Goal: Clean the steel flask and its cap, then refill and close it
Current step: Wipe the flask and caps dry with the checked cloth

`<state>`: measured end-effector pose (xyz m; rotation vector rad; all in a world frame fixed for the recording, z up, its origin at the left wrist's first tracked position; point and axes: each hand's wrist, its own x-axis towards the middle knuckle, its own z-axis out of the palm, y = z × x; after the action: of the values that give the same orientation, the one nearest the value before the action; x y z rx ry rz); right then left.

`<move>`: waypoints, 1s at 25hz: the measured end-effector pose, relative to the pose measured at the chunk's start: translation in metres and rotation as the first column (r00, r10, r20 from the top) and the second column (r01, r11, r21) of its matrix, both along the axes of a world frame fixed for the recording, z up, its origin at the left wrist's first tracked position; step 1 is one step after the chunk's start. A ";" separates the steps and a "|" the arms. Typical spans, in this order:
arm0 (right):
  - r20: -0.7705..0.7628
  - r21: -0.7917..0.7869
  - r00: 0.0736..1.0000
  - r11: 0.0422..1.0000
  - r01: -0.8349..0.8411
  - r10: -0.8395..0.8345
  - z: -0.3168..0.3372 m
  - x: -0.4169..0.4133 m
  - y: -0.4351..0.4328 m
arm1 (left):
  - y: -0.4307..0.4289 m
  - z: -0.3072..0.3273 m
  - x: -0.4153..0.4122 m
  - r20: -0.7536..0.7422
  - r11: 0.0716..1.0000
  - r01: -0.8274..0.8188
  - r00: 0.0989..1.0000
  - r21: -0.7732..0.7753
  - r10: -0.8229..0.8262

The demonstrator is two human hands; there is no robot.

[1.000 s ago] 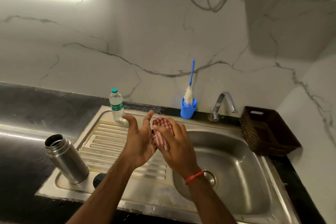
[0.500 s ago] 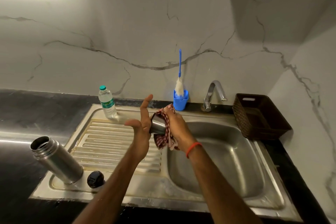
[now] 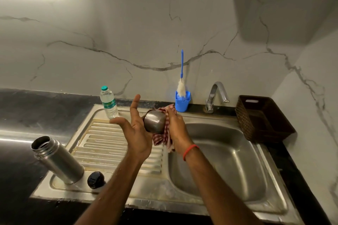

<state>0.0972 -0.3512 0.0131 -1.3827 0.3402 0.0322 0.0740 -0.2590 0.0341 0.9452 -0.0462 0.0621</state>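
- The left hand (image 3: 136,129) is open and flat. Its fingers are straight, and its palm touches one end of the steel cap (image 3: 154,121).
- The right hand (image 3: 176,126) is curled round a checked cloth (image 3: 162,138), red and white. It presses the cloth on the other side of the cap.
- The cap is up in the air, held between the two hands, which are close together.
- Under the hands is the ridged drain board (image 3: 109,144), and the sink bowl (image 3: 228,160) is under the right arm.
- The steel flask (image 3: 56,159) stands with its mouth open, well to the left of the left hand and nearer the person.
- A small black lid (image 3: 95,179) lies just beside the flask, on the side nearer the hands.
- A water bottle (image 3: 108,102) with a green top stands just past the left hand.
- A blue cup (image 3: 182,103) with a brush (image 3: 181,86) in it stands just past the right hand, by the wall.
- The tap (image 3: 215,95) and a brown basket (image 3: 261,118) are further right of the right hand.
- The dark bench (image 3: 18,115) is far left of the left hand.
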 end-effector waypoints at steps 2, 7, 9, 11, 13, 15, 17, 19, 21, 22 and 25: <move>-0.125 0.266 0.992 0.964 0.013 0.021 -0.008 -0.003 -0.001 | 0.003 -0.001 0.006 -0.027 0.996 0.073 0.997 -0.055 -0.074; -0.015 0.157 0.993 0.981 0.115 -0.114 -0.013 0.000 -0.008 | -0.009 -0.012 0.008 -0.142 0.995 0.079 0.987 0.062 -0.069; 0.184 -0.087 0.960 0.969 0.230 -0.212 -0.004 -0.003 -0.006 | -0.012 -0.014 0.008 -0.219 0.998 0.061 0.974 -0.018 -0.064; 0.531 -0.504 0.847 0.797 0.333 -0.018 0.004 -0.011 -0.005 | -0.013 -0.010 0.007 -0.315 0.988 0.065 0.943 -0.137 -0.106; 0.653 -0.744 0.651 0.485 0.459 0.387 0.006 -0.014 -0.008 | -0.007 -0.002 0.006 -0.345 0.925 0.106 0.907 -0.366 -0.241; 0.653 -0.754 0.501 0.427 0.498 0.568 0.005 -0.012 -0.013 | 0.003 0.003 0.008 -0.308 0.807 0.118 0.885 -0.578 -0.350; 0.691 -0.723 0.482 0.535 0.437 0.539 -0.004 -0.012 -0.013 | 0.009 0.001 0.007 -0.294 0.802 0.101 0.897 -0.589 -0.329; 0.698 -0.671 0.597 0.650 0.356 0.394 -0.014 -0.014 -0.008 | 0.010 -0.004 0.007 -0.239 0.777 0.151 0.901 -0.611 -0.362; 0.616 -0.614 0.753 0.739 0.276 0.230 -0.011 -0.016 -0.007 | 0.007 -0.008 0.007 -0.186 0.755 0.197 0.902 -0.625 -0.389; 0.538 -0.574 0.826 0.790 0.216 0.165 -0.007 -0.015 -0.009 | 0.005 -0.009 0.005 -0.186 0.759 0.198 0.903 -0.620 -0.387; 0.297 -0.605 0.952 0.786 0.127 0.074 0.004 -0.010 -0.015 | -0.001 -0.016 0.002 -0.166 0.799 0.231 0.910 -0.555 -0.379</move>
<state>0.0871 -0.3663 0.0172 -2.0089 0.1021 -0.3490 0.0758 -0.2604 0.0183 0.3750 0.0687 -0.3480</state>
